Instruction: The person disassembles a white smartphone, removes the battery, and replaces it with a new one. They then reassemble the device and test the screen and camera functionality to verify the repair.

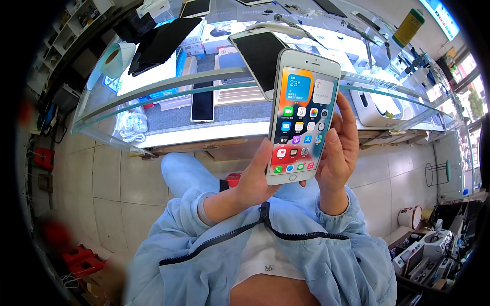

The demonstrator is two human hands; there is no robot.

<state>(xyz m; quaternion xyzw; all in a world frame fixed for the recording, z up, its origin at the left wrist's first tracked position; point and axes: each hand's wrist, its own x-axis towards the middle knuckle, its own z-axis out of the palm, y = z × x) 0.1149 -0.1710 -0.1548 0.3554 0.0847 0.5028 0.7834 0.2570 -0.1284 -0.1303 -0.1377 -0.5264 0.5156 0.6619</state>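
A white smartphone (304,117) with a lit home screen of colourful app icons stands nearly upright in front of me, leaning slightly right. My left hand (255,178) grips its lower left edge, thumb along the side and the other fingers hidden behind. At the right edge, my right hand (338,153) is wrapped around it, with the thumb by the screen's side and fingers behind. Just beyond the phone's upper left lies a white tablet (260,56) with a dark screen, on the glass counter. The phone covers part of that tablet.
The glass display counter (189,81) spans ahead, with boxes, a dark phone (202,104) and bagged white cables (131,124) inside. On top are a tape roll (110,58), a soldering iron (293,25) and a yellow-brown bottle (409,26). Equipment (429,255) crowds the lower right.
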